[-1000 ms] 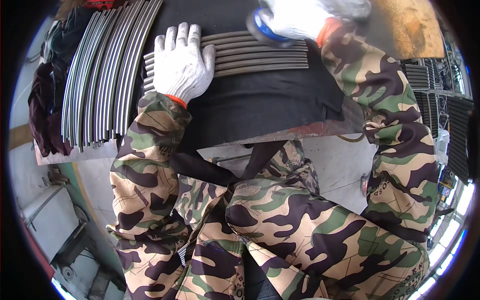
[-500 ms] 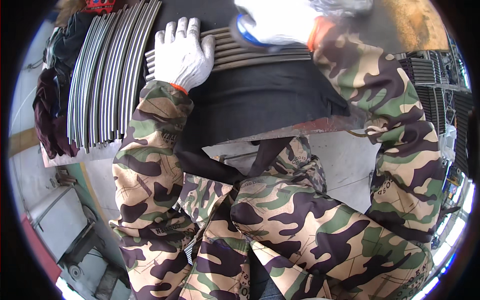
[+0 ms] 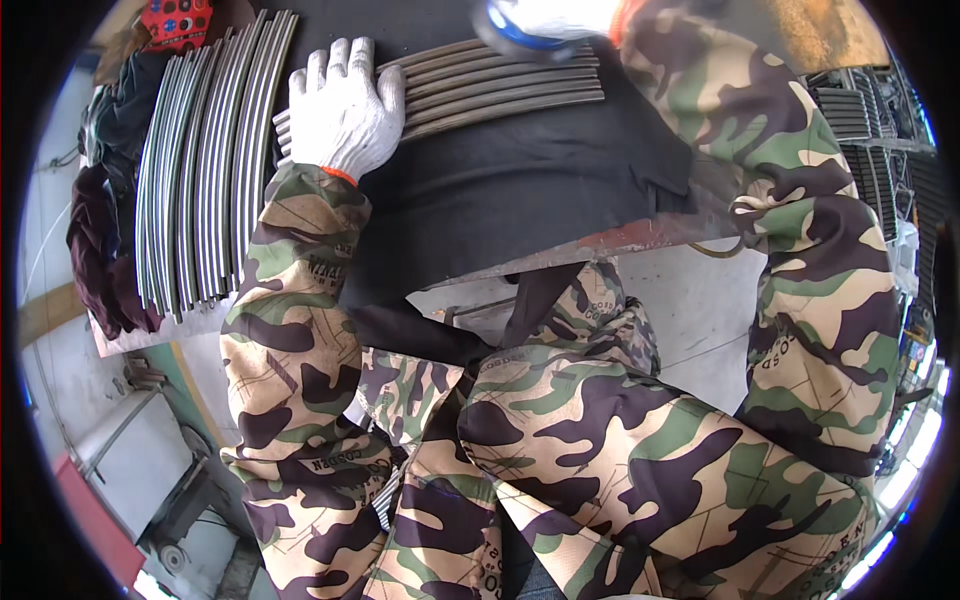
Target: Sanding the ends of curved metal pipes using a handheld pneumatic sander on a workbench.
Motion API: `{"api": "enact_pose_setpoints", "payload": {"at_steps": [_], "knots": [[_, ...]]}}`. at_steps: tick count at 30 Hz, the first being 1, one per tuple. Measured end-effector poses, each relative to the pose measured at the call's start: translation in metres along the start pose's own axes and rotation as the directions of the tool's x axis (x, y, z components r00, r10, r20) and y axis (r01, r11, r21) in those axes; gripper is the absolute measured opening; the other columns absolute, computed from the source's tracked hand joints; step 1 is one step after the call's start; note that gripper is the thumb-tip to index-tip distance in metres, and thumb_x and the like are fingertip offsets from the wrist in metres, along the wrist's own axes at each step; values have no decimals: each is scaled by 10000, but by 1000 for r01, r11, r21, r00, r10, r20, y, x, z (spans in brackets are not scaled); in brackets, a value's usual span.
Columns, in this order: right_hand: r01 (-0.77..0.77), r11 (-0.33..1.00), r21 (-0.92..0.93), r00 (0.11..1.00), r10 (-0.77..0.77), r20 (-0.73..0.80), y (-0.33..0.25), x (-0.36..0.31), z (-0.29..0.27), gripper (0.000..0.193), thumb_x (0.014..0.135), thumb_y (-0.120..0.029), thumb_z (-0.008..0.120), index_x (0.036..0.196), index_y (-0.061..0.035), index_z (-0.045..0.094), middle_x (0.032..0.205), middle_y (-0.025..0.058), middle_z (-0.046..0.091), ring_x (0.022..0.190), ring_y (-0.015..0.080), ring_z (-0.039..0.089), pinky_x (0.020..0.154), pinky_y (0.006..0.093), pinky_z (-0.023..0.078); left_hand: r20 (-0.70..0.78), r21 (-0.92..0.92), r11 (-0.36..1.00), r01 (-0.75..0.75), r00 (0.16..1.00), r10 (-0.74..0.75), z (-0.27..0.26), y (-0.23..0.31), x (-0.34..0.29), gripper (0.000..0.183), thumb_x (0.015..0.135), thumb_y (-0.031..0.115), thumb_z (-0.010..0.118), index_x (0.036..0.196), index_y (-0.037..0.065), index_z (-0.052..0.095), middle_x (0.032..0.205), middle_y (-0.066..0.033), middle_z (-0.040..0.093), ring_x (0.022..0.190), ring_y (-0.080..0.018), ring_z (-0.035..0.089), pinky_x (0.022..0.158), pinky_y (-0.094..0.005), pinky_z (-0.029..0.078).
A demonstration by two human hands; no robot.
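The rods (image 3: 500, 92) lie side by side on the bench, their long axis running left to right across the person's front, slightly raised toward the right. The left hand (image 3: 345, 110), gloved, is laid palm down over their left portion, fingers extended and a little apart, pressing from above and closed round nothing; short rod ends show beyond its outer edge. The right hand (image 3: 565, 14), also gloved, has hold of a blue-rimmed disc (image 3: 532, 41) at the rods' far side, toward their right end, and is the nearer hand to that end. Its finger wrap is blurred and cut by the upper frame edge. Beneath the rods is black cloth (image 3: 520, 185), wrinkled on the near side. Side rods (image 3: 205, 170) stand lengthwise left of the left hand; a stained board (image 3: 830, 35) lies beyond the right sleeve.
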State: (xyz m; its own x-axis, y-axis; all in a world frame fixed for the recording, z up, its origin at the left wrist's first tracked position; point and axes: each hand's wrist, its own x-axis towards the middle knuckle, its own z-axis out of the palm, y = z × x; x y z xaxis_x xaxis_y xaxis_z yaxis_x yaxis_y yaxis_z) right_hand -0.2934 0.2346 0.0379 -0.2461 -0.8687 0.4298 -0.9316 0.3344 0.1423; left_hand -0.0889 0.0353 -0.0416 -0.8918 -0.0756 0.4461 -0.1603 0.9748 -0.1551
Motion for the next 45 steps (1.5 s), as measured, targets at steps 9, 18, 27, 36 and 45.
{"api": "enact_pose_setpoints", "payload": {"at_steps": [9, 18, 27, 36, 45], "knots": [[-15, 1000, 20, 990, 12, 139, 5, -11, -23, 229, 888, -258, 623, 936, -36, 653, 851, 229, 646, 783, 420, 676, 699, 506, 541, 10, 78, 991, -113, 994, 112, -3, -8, 5, 401, 1007, 306, 521, 1263, 36, 671, 1346, -227, 640, 1218, -427, 592, 1015, -565, 451], [64, 996, -68, 980, -75, -186, 8, -19, -14, 255, 904, -270, 617, 964, -27, 664, 872, 226, 651, 793, 416, 677, 720, 519, 544, -65, 2, 1000, -25, 998, 25, 8, -13, 10, 416, 1000, 325, 496, 1267, 62, 678, 1322, -225, 654, 1182, -444, 608, 989, -562, 467], [-75, 997, 24, 958, 65, 278, -2, -10, -40, 233, 903, -256, 608, 977, -42, 663, 874, 213, 648, 833, 420, 681, 759, 530, 542, -54, 14, 999, -31, 998, 31, 7, -17, 8, 438, 1015, 349, 503, 1268, 32, 670, 1324, -225, 648, 1206, -442, 594, 1001, -553, 460], [-58, 997, 42, 972, 47, 231, -2, -9, -36, 260, 890, -275, 626, 985, -34, 654, 894, 238, 655, 843, 432, 681, 744, 533, 540, -37, 92, 995, -46, 998, 50, 17, -24, 5, 488, 1003, 366, 524, 1304, 2, 648, 1338, -222, 645, 1237, -424, 587, 1012, -555, 460], [-20, 998, 54, 974, 7, 225, -8, -13, -39, 252, 892, -279, 645, 958, -36, 648, 910, 231, 649, 824, 421, 673, 730, 520, 539, -64, -13, 1000, -2, 998, 1, 7, -17, 8, 439, 993, 335, 520, 1264, 25, 673, 1309, -223, 658, 1180, -436, 606, 975, -544, 473]]}}
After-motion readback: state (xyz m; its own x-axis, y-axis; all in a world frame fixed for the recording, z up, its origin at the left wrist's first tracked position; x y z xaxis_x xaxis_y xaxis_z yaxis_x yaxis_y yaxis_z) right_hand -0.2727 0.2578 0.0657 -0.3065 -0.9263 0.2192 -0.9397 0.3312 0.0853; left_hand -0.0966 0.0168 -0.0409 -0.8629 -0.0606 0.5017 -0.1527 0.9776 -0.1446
